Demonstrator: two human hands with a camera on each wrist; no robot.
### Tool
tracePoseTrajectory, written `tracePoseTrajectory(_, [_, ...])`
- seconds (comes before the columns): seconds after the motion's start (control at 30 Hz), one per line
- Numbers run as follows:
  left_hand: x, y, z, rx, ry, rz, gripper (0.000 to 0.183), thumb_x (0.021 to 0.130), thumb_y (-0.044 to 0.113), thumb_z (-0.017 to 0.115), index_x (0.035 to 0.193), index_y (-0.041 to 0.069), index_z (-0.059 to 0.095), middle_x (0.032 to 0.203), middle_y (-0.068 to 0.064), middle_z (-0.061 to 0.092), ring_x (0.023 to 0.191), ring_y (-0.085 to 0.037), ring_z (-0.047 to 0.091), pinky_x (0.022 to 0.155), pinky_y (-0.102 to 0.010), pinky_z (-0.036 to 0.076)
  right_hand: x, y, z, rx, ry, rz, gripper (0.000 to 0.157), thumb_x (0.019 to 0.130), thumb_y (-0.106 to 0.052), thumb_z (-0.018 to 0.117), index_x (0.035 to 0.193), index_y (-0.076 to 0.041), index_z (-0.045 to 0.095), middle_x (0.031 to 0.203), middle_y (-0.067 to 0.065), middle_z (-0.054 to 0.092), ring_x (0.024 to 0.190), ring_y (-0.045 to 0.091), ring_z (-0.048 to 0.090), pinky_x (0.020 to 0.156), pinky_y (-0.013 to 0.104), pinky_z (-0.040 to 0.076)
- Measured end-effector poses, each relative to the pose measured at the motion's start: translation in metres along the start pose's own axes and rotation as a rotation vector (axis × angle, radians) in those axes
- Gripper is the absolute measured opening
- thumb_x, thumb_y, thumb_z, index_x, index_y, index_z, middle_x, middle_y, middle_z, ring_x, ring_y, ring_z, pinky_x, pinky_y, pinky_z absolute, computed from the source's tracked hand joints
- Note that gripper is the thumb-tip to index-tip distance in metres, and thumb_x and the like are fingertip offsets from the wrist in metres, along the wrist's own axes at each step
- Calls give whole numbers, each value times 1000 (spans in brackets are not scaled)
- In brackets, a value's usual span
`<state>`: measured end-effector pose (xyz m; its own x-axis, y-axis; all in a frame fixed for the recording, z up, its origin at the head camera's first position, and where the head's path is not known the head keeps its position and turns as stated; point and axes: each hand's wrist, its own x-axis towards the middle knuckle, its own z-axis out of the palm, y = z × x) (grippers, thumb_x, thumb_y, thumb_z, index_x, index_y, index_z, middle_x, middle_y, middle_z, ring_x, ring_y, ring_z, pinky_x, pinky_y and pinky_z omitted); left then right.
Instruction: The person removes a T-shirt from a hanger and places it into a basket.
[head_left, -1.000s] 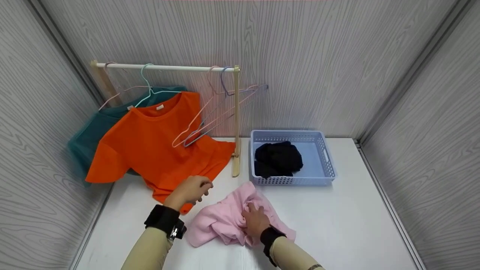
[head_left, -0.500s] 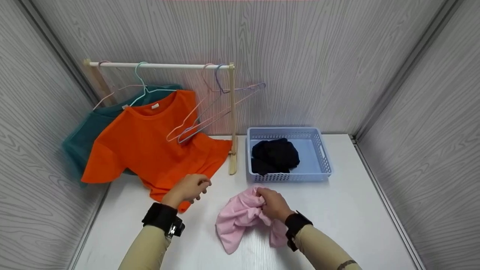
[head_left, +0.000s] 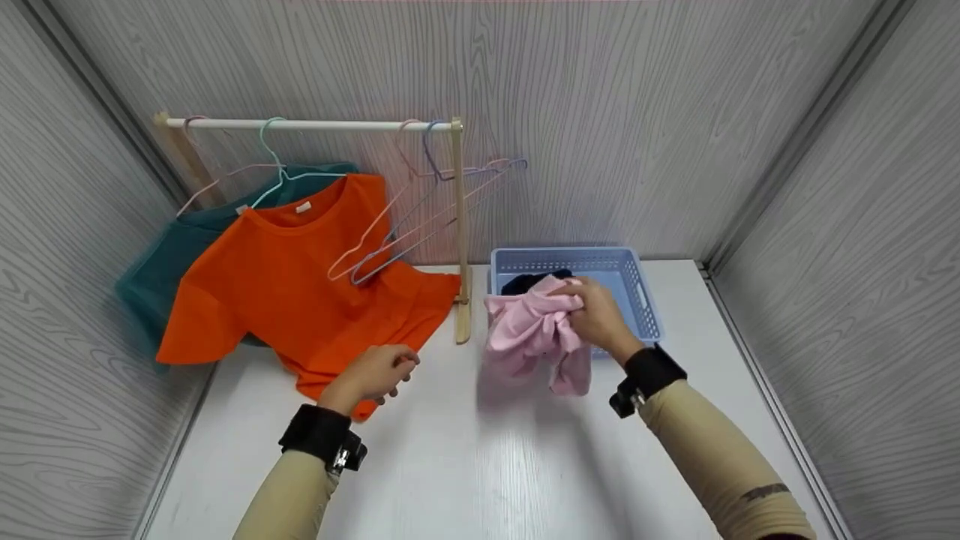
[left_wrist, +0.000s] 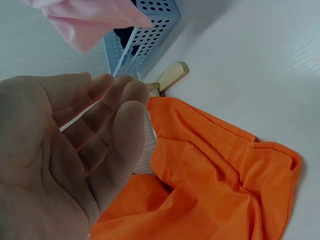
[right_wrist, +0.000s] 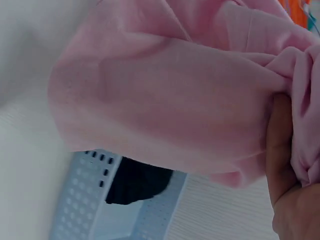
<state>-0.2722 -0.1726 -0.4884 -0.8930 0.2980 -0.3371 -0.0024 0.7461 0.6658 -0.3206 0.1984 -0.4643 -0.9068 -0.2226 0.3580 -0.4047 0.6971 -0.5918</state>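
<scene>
My right hand (head_left: 600, 316) grips a bunched pink cloth garment (head_left: 536, 330) that hangs in folds over the front of the blue plastic basket (head_left: 649, 304). Part of a black garment (head_left: 525, 283) shows in the basket behind the pink cloth. In the right wrist view, the thumb (right_wrist: 281, 145) presses into the pink fabric. My left hand (head_left: 375, 373) hovers near the lower part of an orange T-shirt (head_left: 292, 277), fingers loosely curled with nothing in them. The left wrist view shows its palm (left_wrist: 30, 150) beside the orange hem.
A rack with a white rail (head_left: 337, 125) and wooden posts stands at the back left. The orange T-shirt hangs there on a mint hanger (head_left: 279, 161), with a teal garment (head_left: 150, 277) behind it. A pink hanger (head_left: 367, 236) and a purple hanger (head_left: 429, 150) hang without clothes near the right post.
My right hand has gathered the pink garment, lifted it off the table and carried it away from me to the basket. The left hand has stayed about where it was.
</scene>
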Motion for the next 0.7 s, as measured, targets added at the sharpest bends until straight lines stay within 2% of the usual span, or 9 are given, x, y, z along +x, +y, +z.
tracePoseTrajectory(0.2, [1, -1, 4, -17, 8, 3, 22, 100, 25, 55, 117, 15, 64, 89, -4, 64, 61, -17, 58, 52, -28, 54, 38, 5, -46, 62, 196, 141, 34, 79, 8, 50, 101, 0, 74, 109, 25, 66, 105, 39, 61, 92, 51, 48])
tracePoseTrajectory(0.33, [1, -6, 7, -26, 8, -1, 20, 100, 24, 54, 116, 16, 65, 89, -3, 63, 62, -18, 59, 54, -31, 55, 54, 20, -56, 59, 310, 198, 35, 79, 8, 48, 103, 1, 73, 109, 24, 65, 105, 39, 58, 92, 51, 47])
tracePoseTrajectory(0.47, [0, -11, 10, -29, 13, -14, 19, 100, 22, 54, 114, 17, 66, 88, -4, 62, 63, -21, 60, 52, -30, 54, 52, 49, -48, 43, 381, 265, 34, 80, 5, 49, 105, 1, 72, 107, 26, 61, 104, 40, 55, 91, 52, 44])
tracePoseTrajectory(0.53, [-1, -12, 12, -28, 14, -16, 18, 100, 22, 54, 113, 16, 66, 88, -4, 62, 63, -21, 60, 51, -29, 53, 45, 67, -39, 75, 386, 317, 33, 84, 1, 50, 110, 2, 70, 110, 28, 58, 107, 41, 51, 93, 52, 41])
tracePoseTrajectory(0.63, [-1, -13, 13, -26, 16, -14, 19, 100, 22, 54, 113, 15, 66, 89, -6, 63, 63, -19, 59, 50, -27, 52, 31, 89, -22, 200, 333, 429, 38, 89, -5, 49, 124, 3, 61, 129, 29, 48, 124, 39, 41, 105, 49, 36])
tracePoseTrajectory(0.7, [-1, -13, 14, -27, 17, -13, 19, 100, 21, 54, 113, 14, 66, 88, -6, 63, 63, -21, 61, 50, -28, 53, 21, 100, -11, 277, 257, 500, 47, 89, -5, 47, 135, 1, 50, 143, 28, 36, 136, 38, 30, 114, 48, 27])
